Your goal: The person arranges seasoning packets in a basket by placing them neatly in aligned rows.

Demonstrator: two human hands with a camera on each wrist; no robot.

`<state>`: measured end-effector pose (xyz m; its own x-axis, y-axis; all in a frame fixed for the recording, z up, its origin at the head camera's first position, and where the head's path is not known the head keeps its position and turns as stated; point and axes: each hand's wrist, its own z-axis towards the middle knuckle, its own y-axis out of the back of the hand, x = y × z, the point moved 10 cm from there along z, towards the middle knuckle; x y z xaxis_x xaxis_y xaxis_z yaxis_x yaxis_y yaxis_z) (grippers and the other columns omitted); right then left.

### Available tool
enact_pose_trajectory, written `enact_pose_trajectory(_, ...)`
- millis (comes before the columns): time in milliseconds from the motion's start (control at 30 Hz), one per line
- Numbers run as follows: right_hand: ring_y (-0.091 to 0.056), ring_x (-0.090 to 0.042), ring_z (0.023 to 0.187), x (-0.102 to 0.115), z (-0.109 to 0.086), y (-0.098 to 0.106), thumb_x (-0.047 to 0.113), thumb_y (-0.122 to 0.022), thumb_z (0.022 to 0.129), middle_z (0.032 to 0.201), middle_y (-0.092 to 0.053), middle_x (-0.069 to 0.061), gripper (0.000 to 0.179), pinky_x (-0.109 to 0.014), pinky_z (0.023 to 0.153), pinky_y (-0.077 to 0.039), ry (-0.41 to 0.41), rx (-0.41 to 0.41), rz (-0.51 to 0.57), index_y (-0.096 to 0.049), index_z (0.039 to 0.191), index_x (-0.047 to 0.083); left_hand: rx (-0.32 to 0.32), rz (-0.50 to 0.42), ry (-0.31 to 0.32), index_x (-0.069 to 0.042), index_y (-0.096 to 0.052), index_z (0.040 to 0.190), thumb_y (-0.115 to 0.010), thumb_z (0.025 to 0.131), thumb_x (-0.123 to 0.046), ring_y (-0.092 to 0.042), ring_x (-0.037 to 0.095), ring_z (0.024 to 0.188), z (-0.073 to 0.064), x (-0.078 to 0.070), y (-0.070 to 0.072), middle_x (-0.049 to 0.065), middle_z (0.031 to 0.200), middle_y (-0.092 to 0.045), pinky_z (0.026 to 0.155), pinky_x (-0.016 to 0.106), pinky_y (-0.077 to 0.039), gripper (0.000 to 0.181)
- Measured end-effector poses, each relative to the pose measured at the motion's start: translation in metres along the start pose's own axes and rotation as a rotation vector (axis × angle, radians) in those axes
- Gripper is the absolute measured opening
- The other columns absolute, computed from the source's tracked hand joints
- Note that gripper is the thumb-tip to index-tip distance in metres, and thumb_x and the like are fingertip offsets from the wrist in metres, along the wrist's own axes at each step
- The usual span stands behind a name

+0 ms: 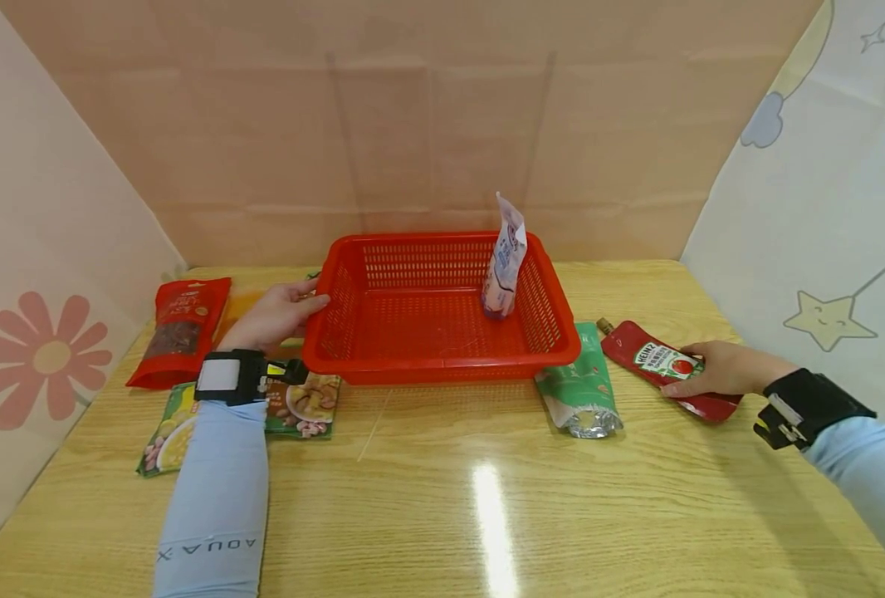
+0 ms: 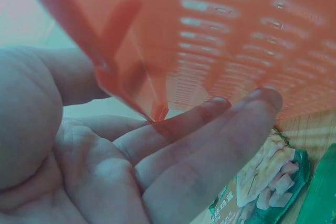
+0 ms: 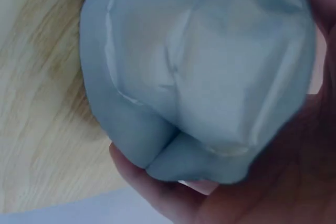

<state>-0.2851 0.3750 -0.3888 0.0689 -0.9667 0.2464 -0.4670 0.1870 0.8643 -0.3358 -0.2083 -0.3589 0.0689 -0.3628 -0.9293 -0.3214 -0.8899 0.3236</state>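
Observation:
My left hand [image 1: 278,314] holds the left rim of a red plastic basket [image 1: 442,370]. In the left wrist view, the thumb is at the basket rim [image 2: 100,77] and the fingers [image 2: 210,156] extend along the slotted outer wall. A pale pouch [image 1: 504,266] stands upright inside the basket at its right end. Over on the right, my right hand [image 1: 719,370] grips the lower part of a red Heinz ketchup pouch [image 1: 647,353] lying at a slant, spout pointing away. The right wrist view has a pouch's rounded base [image 3: 194,77], greyish there, cupped by the fingers.
A green pouch [image 1: 580,382] lies partly under the basket's right front corner. To the left are a red snack bag [image 1: 184,328], a yellow-green packet [image 1: 169,436] and a brown-green packet [image 1: 311,407]. Patterned walls [image 1: 809,216] stand at both sides of the wooden table [image 1: 413,498].

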Motion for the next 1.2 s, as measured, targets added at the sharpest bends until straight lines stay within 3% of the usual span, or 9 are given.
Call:
enact_pose_trajectory(433,-0.058,-0.023,0.078,-0.016,0.009,-0.008,0.051,-0.079,0.080,0.093,-0.057,-0.017,0.087,-0.033,0.064,-0.050,-0.043,0.022,0.136,-0.037,0.115,-0.016,0.012,-0.033,-0.006,-0.006,-0.023,0.157,-0.050,0.105,-0.026,-0.072,0.026,0.094,0.005,0.003,0.000,0.027,0.129,-0.058,0.082,0.043,-0.057,0.062)
enact_pose_trajectory(800,-0.058,-0.022,0.074,-0.027,0.007,-0.001,0.058,-0.072,0.083,0.089,-0.058,-0.014,0.088,-0.032,0.061,-0.051,-0.080,-0.060,0.140,-0.041,0.114,-0.017,0.004,-0.031,-0.003,-0.005,-0.023,0.157,-0.051,0.105,-0.027,-0.072,0.024,0.092,0.005,0.005,0.001,0.027,0.128,-0.059,0.084,0.044,-0.056,0.063)
enact_pose_trajectory(967,-0.057,-0.021,0.072,-0.032,0.006,0.004,0.057,-0.070,0.085,0.084,-0.058,-0.010,0.077,-0.031,0.059,-0.049,-0.091,-0.091,0.175,-0.048,0.106,-0.014,0.002,-0.034,-0.007,-0.004,-0.023,0.157,-0.051,0.105,-0.028,-0.072,0.023,0.093,0.005,0.005,0.000,0.026,0.127,-0.060,0.082,0.042,-0.057,0.064)
enact_pose_trajectory(1067,-0.059,-0.022,0.075,-0.036,0.006,0.005,0.056,-0.068,0.088,0.089,-0.059,-0.013,0.082,-0.031,0.061,-0.051,-0.102,-0.093,0.242,-0.046,0.117,-0.018,0.002,-0.038,-0.010,-0.004,-0.022,0.157,-0.051,0.105,-0.027,-0.072,0.023,0.094,0.004,0.004,0.001,0.026,0.128,-0.060,0.083,0.042,-0.057,0.064)
enact_pose_trajectory(1200,-0.061,-0.024,0.082,-0.043,0.006,0.007,0.058,-0.060,0.092,0.102,-0.061,-0.022,0.099,-0.033,0.067,-0.055,-0.144,-0.101,0.390,-0.028,0.137,-0.024,0.007,-0.042,-0.008,-0.005,-0.022,0.157,-0.050,0.105,-0.026,-0.071,0.022,0.095,0.004,0.003,0.000,0.027,0.131,-0.058,0.084,0.042,-0.056,0.063)
